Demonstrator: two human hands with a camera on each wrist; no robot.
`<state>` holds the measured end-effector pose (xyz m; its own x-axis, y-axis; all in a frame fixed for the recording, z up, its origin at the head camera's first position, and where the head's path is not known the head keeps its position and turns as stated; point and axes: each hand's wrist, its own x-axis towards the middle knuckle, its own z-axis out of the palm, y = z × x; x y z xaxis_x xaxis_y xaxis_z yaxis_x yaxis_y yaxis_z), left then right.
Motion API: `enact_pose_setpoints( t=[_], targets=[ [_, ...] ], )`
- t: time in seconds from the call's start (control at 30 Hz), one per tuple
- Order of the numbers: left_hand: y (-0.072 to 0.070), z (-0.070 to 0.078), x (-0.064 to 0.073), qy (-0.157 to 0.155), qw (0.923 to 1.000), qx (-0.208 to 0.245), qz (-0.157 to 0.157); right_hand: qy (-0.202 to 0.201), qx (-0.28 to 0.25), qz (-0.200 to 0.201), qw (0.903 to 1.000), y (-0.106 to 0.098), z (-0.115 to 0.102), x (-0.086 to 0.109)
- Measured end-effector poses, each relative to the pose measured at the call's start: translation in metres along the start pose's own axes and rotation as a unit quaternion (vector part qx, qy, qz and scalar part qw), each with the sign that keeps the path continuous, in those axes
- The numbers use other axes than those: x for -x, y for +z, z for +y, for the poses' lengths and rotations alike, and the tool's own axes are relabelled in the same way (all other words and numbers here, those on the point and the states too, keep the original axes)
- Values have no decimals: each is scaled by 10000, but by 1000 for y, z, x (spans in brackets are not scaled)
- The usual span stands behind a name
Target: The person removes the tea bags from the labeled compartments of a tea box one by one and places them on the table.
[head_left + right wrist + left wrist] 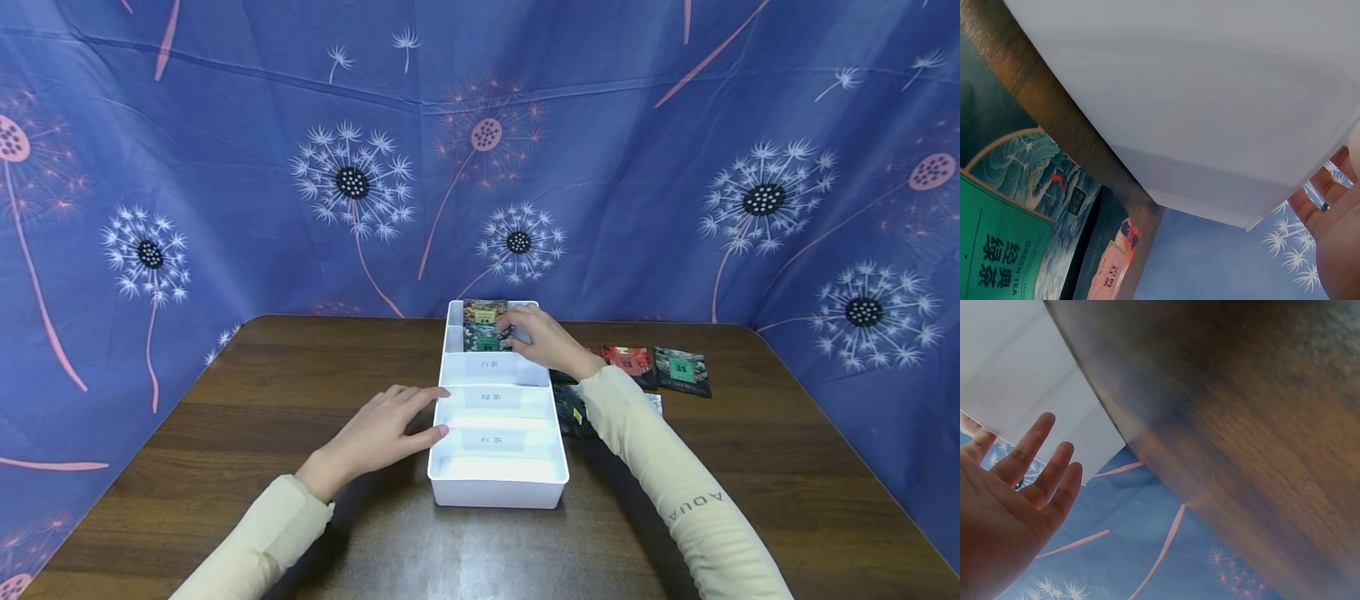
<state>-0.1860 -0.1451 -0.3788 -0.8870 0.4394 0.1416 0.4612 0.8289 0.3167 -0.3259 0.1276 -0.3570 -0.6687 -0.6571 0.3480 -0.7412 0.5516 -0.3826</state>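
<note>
Centrally placed box: a white divided organizer box (498, 493) stands lengthwise on the brown wood-grain table (225, 425), long axis pointing away from the person, probably so that every section is within reach of both hands.
Labels: 白茶, 绿茶 and 红茶 appear on paper strips (491, 397) inside the nearer sections, facing the person, presumably to be read from this seat.
Left hand: the left hand (378, 432) has its fingers spread and gripping nothing, thumb and fingertips at the box's left rim; this looks like light steadying.
Right hand: the right hand (543, 337) reaches over the box's right side, fingers bent, seemingly pinching the right edge of a dark green-labelled tea sachet (486, 337); the exact contact is partly hidden.
Tea in the box: that sachet is at the far end, just in front of a yellow-labelled sachet (484, 313); both face the person, apparently propped by the walls.
Tea on the table: a red-labelled sachet (628, 362), another green one (682, 370) and a black packet (570, 412) lie right of the box, likely for the right hand's convenience. The forearm covers part of this group.
</note>
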Motion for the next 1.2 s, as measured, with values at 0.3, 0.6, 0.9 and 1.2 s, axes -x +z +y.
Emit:
enact_pose_setpoints(
  t=[0.3,0.6,0.9,1.2],
  targets=[
    [0,0,0,8,10000,18,-16,-64,-174,16,9998,1,1,0],
    [0,1,0,0,10000,22,-23,-62,-323,-36,9995,2,-1,0],
    [0,1,0,-38,10000,21,-49,170,-204,-292,9992,4,-2,-2],
    [0,2,0,-47,10000,24,-52,127,-315,-321,9989,4,-1,-2]
  ],
)
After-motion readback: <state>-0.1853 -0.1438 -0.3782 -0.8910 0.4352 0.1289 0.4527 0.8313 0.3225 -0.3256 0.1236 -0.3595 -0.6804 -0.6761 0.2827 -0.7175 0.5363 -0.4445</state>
